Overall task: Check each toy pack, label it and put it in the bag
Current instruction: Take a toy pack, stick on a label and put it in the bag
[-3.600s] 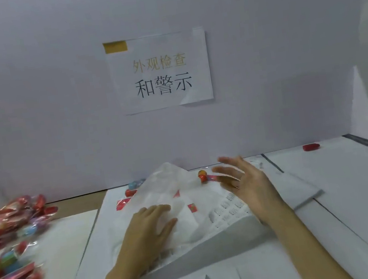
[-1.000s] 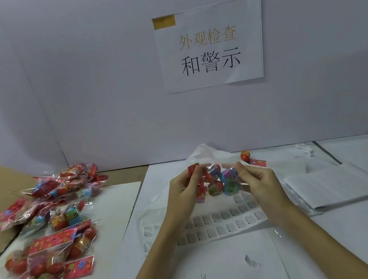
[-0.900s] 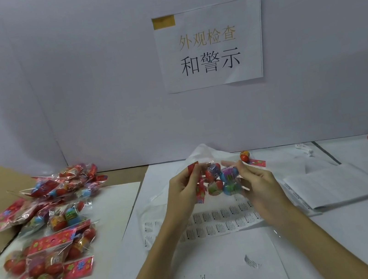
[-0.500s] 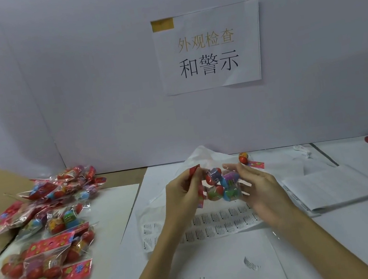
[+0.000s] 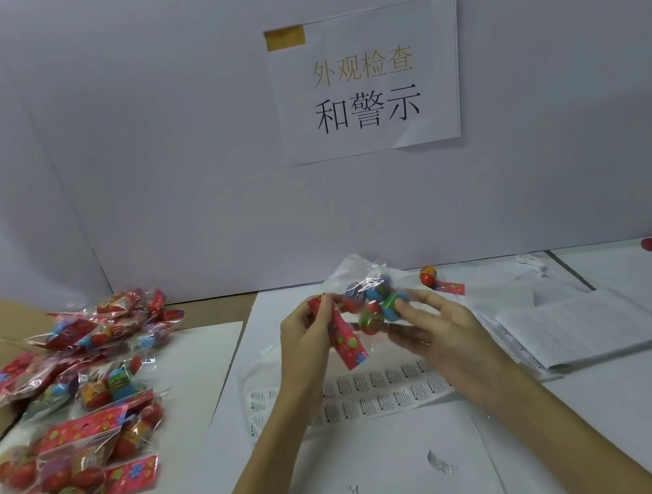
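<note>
The fingers (image 5: 313,318) of the left hand (image 5: 309,343) are pinched on the red header card of one toy pack (image 5: 368,308), which is held up over the middle of the desk (image 5: 640,410), while its clear pouch of coloured balls is cradled on the loosely spread fingers of the right hand (image 5: 438,320). This pack is judged to be under inspection only, with no label seen on it yet, and a heap of unchecked packs (image 5: 70,398) is left at the left. Just below the hands a label sheet (image 5: 365,398) is laid flat, a white bag (image 5: 351,270) is glimpsed behind them, folded papers (image 5: 585,329) lie to the right, and nothing is seen blocking the reach.
</note>
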